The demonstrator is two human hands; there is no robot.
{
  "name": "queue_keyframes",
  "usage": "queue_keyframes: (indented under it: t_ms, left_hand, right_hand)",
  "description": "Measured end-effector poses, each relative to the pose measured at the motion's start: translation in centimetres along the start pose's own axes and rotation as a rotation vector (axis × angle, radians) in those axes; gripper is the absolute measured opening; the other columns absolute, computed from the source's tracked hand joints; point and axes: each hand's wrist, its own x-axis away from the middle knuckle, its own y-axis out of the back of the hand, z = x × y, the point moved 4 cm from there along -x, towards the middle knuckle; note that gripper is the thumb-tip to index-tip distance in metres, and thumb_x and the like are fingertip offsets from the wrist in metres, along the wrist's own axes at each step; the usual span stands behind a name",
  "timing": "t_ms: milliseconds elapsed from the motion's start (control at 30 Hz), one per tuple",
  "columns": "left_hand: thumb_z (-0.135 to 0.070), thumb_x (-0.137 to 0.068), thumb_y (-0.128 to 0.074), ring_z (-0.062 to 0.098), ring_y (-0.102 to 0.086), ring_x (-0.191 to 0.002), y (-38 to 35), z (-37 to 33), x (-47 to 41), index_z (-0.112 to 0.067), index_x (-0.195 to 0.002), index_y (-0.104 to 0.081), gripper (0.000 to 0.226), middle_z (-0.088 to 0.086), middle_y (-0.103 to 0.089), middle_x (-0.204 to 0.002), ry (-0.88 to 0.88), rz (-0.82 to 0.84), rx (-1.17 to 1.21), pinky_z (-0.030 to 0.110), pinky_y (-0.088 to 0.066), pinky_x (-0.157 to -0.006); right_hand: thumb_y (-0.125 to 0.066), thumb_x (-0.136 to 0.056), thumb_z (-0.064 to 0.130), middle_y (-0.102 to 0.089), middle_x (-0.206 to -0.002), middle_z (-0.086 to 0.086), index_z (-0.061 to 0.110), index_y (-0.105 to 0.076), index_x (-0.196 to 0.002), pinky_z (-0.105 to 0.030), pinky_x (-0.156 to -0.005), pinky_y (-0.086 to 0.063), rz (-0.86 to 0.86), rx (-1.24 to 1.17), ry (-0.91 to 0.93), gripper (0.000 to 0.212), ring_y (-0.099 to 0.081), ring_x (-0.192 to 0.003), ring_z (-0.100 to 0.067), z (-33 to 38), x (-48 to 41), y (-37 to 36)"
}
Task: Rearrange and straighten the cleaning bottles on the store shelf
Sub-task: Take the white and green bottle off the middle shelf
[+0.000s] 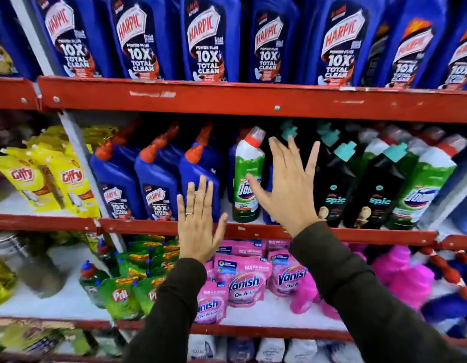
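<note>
On the middle shelf (253, 230) stand blue Harpic bottles (156, 176) with red caps, a green and white Domestos bottle (246, 176), black Spic bottles (334, 179) with teal caps, and another green Domestos bottle (423, 189) at the right. My left hand (199, 224) is raised flat, fingers spread, in front of the third Harpic bottle (198, 166). My right hand (290, 184) is spread open over a black bottle just right of the green Domestos bottle. Neither hand holds anything. Part of a blue bottle behind my right hand is hidden.
Large Harpic bottles (208, 40) fill the top shelf. Yellow Giffy pouches (48, 179) lie at the left. Below are green Pril packs (122, 292), pink Vanish pouches (242, 279) and pink and blue dusters (410, 273). A metal upright (77, 142) divides the shelf bays.
</note>
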Motion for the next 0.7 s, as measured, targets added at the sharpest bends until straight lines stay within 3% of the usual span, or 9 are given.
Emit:
queue_keyframes:
  t_ms: [167, 267, 467, 700]
  left_hand:
    - [-0.054, -0.109, -0.019, 0.026, 0.005, -0.16, -2.8, 0.8, -0.3, -0.016, -0.166, 0.001, 0.072, 0.005, 0.004, -0.173, -0.02, -0.073, 0.035, 0.046, 0.006, -0.129]
    - [-0.053, -0.11, -0.019, 0.024, 0.008, -0.16, -4.1, 1.7, -1.0, -0.016, -0.166, 0.004, 0.072, 0.003, 0.009, -0.173, -0.041, -0.129, 0.021, 0.045, 0.008, -0.129]
    - [-0.053, -0.109, -0.022, 0.022, 0.01, -0.16, -5.3, 2.4, -1.8, -0.016, -0.166, 0.004, 0.073, 0.001, 0.01, -0.173, -0.035, -0.21, 0.028, 0.045, 0.008, -0.129]
    - [-0.052, -0.11, -0.023, 0.023, 0.009, -0.16, -6.4, 2.8, -0.5, -0.013, -0.166, 0.004, 0.073, 0.003, 0.01, -0.173, -0.025, -0.243, 0.039, 0.045, 0.004, -0.129]
  right_hand:
    - [-0.057, -0.085, 0.077, -0.05, -0.157, -0.01, 0.003, -0.033, -0.158, -0.069, -0.124, 0.011, 0.077, 0.1, -0.091, 0.107, -0.035, -0.154, -0.032, 0.3, -3.4, -2.1]
    - [-0.061, -0.079, 0.081, -0.064, -0.141, -0.013, 0.002, -0.035, -0.157, -0.068, -0.121, 0.015, 0.027, 0.096, -0.134, 0.114, -0.046, -0.146, -0.034, 0.3, -4.0, -3.1]
    - [-0.066, -0.073, 0.082, -0.075, -0.118, -0.007, 0.006, -0.044, -0.149, -0.064, -0.118, 0.019, -0.035, 0.107, -0.155, 0.11, -0.052, -0.139, -0.035, 0.1, -4.7, -3.6]
    - [-0.072, -0.071, 0.08, -0.076, -0.085, -0.012, 0.006, -0.051, -0.142, -0.07, -0.12, 0.01, -0.077, 0.069, -0.193, 0.104, -0.059, -0.129, -0.043, -0.1, -4.7, -3.5]
